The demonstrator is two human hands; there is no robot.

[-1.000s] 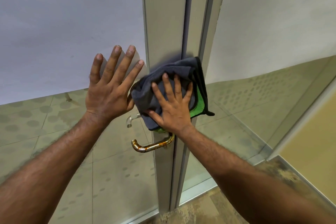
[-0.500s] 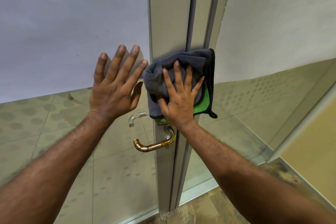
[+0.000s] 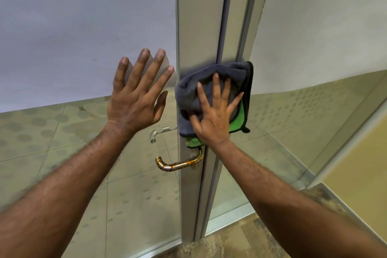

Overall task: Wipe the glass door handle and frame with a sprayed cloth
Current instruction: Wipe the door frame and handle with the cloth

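While the left hand (image 3: 136,98) lay flat and spread against the glass (image 3: 62,153), the right hand (image 3: 213,119) pressed the grey-green cloth (image 3: 211,86) with straight fingers (image 3: 215,85) onto the upright frame (image 3: 199,27); the brass handle (image 3: 178,165) lay just below that hand, its bar running leftward, so the right was the nearer.

On the far side, a pale wall (image 3: 73,27) meets a greenish tiled floor (image 3: 31,142) printed with grey dots. Nearer, mottled brown flooring (image 3: 230,243) runs along the bottom, and a yellowish panel (image 3: 360,163) stands at the right.
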